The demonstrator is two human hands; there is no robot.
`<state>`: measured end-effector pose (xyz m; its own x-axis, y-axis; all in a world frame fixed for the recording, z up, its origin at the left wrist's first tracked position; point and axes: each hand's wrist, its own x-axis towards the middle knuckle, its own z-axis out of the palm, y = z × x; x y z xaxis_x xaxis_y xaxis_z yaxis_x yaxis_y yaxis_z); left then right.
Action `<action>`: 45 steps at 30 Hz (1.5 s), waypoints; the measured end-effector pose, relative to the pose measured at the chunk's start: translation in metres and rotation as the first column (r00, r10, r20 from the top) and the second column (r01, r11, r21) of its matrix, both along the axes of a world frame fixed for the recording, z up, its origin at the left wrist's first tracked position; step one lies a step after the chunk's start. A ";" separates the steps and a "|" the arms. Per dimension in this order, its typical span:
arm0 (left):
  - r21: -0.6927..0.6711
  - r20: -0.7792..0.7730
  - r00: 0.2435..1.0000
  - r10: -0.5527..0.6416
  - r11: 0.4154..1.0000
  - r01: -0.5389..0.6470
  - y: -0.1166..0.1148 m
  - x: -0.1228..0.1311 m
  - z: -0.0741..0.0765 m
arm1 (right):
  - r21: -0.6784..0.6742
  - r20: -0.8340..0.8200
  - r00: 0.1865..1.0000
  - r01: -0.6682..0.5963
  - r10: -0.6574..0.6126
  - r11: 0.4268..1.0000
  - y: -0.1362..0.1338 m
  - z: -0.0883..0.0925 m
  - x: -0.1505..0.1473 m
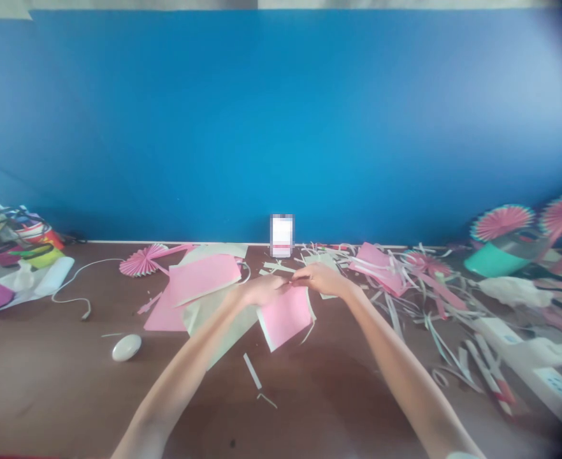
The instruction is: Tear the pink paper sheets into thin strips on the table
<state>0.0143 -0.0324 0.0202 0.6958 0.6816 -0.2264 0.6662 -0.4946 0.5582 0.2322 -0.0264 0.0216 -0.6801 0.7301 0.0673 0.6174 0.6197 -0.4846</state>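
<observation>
Both my hands meet over the middle of the brown table (46, 382). My left hand (260, 290) and my right hand (320, 278) are closed in a pinch on the top edge of a pink paper sheet (287, 317), which hangs down toward me, slightly tilted. Pink and cream sheets (203, 278) lie just left of my left hand. A small white device (281, 235) stands upright against the blue wall behind my hands.
A white oval object (127, 347) and a white cable (78, 287) lie at the left, near bags (20, 245). A folded pink paper fan (142, 260) lies behind. Paper strips (419, 287), round fans (501, 222), a teal container (489, 260) and a power strip (524, 357) crowd the right.
</observation>
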 end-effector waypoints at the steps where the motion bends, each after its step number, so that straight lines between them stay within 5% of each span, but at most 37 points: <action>1: -0.012 -0.004 1.000 0.004 1.000 -0.004 0.001 -0.002 0.001 | -0.006 -0.002 1.000 -0.001 0.001 1.000 0.000 0.001 0.001; 34: 0.040 0.011 1.000 0.015 0.999 -0.016 0.001 0.000 0.004 | 0.128 0.030 0.999 -0.028 0.024 0.991 -0.004 0.002 -0.008; 45: 0.006 0.007 1.000 0.006 1.000 -0.006 0.007 -0.008 0.001 | 0.073 0.026 1.000 -0.007 0.005 0.997 -0.002 0.001 -0.001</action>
<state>0.0062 -0.0257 0.0212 0.6931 0.6874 -0.2171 0.6653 -0.4939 0.5599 0.2310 -0.0285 0.0226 -0.6864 0.7200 0.1026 0.6254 0.6563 -0.4221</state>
